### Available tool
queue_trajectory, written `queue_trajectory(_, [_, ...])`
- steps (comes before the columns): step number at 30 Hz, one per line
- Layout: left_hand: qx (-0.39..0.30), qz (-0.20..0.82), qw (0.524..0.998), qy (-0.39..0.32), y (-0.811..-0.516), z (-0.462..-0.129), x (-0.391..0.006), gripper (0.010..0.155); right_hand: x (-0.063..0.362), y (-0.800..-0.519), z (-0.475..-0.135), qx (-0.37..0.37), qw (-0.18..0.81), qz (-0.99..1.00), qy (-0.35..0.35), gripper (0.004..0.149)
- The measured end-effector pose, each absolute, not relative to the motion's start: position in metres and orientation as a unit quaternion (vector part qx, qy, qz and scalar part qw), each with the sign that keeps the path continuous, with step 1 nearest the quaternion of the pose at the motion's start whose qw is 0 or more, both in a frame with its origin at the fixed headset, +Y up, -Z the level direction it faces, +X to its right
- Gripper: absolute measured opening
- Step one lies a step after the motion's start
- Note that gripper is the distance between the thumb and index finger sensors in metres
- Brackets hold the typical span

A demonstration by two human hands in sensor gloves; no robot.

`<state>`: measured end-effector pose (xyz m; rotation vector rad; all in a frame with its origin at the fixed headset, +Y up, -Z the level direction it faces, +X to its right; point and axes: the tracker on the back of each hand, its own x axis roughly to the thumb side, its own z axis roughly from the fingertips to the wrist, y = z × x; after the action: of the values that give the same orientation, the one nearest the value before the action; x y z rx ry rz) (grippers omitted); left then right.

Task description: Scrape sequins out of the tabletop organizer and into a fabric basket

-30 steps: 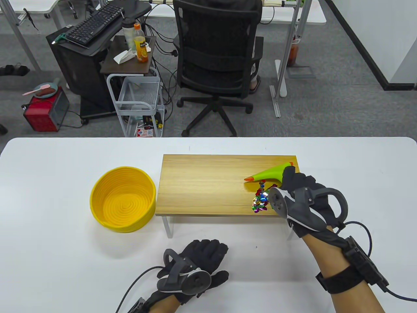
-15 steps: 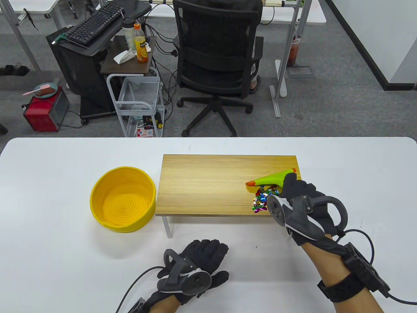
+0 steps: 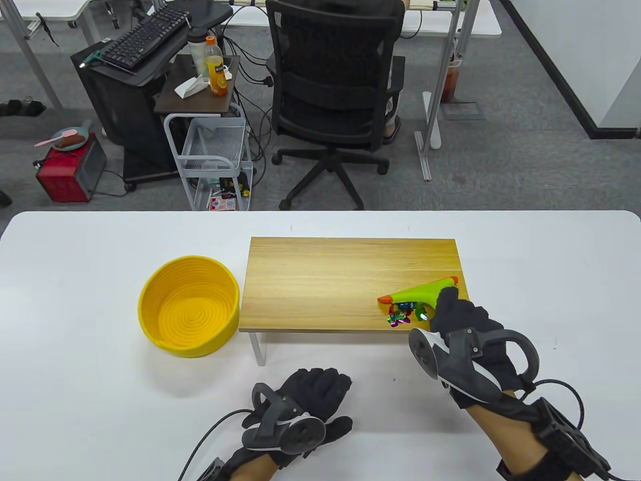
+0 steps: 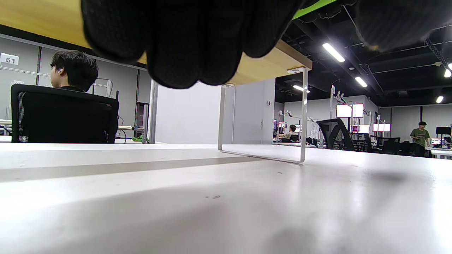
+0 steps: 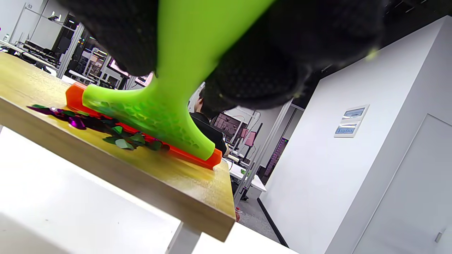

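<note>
A wooden tabletop organizer (image 3: 320, 280) stands on white legs on the table. A small heap of coloured sequins (image 3: 400, 313) lies near its front right edge; they also show in the right wrist view (image 5: 120, 141). My right hand (image 3: 458, 313) grips a green scraper with an orange edge (image 3: 418, 293), its blade on the wood just behind the sequins (image 5: 152, 116). The yellow fabric basket (image 3: 189, 305) sits left of the organizer. My left hand (image 3: 310, 396) rests flat on the table in front of the organizer, holding nothing.
The white table (image 3: 75, 391) stretches to both sides. In the left wrist view the organizer's white leg frame (image 4: 261, 116) stands ahead of my left hand's fingers (image 4: 183, 38). An office chair (image 3: 335, 100) and a cart (image 3: 210, 160) stand beyond the far edge.
My right hand has drawn the scraper toward the organizer's front edge, pushing the sequins into a tighter heap near that edge. My left hand has not moved.
</note>
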<state>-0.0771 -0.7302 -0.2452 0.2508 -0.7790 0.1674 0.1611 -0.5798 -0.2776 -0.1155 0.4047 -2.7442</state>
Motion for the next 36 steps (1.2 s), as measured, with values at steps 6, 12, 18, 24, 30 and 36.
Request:
queue_trajectory(6, [0.123, 0.081, 0.914, -0.379, -0.730, -0.245, -0.077, 0.076, 0.160, -0.581, -0.268, -0.041, 0.182, -0.971, 0.150, 0.056])
queue_trajectory(12, [0.123, 0.080, 0.914, -0.379, -0.730, -0.245, -0.076, 0.076, 0.162, -0.580, -0.261, -0.041, 0.178, -0.971, 0.155, 0.057])
queue_trajectory(18, [0.122, 0.081, 0.914, -0.378, -0.731, -0.245, -0.076, 0.077, 0.176, -0.584, -0.257, -0.041, 0.132, -0.973, 0.182, 0.058])
queue_trajectory(24, [0.119, 0.081, 0.915, -0.376, -0.731, -0.245, -0.076, 0.077, 0.200, -0.601, -0.257, -0.044, 0.060, -0.975, 0.210, 0.063])
queue_trajectory(30, [0.116, 0.083, 0.917, -0.372, -0.732, -0.246, -0.077, 0.077, 0.224, -0.627, -0.258, -0.065, -0.030, -0.970, 0.232, 0.068])
queue_trajectory(36, [0.117, 0.082, 0.918, -0.369, -0.732, -0.247, -0.077, 0.077, 0.242, -0.646, -0.252, -0.090, -0.071, -0.955, 0.275, 0.070])
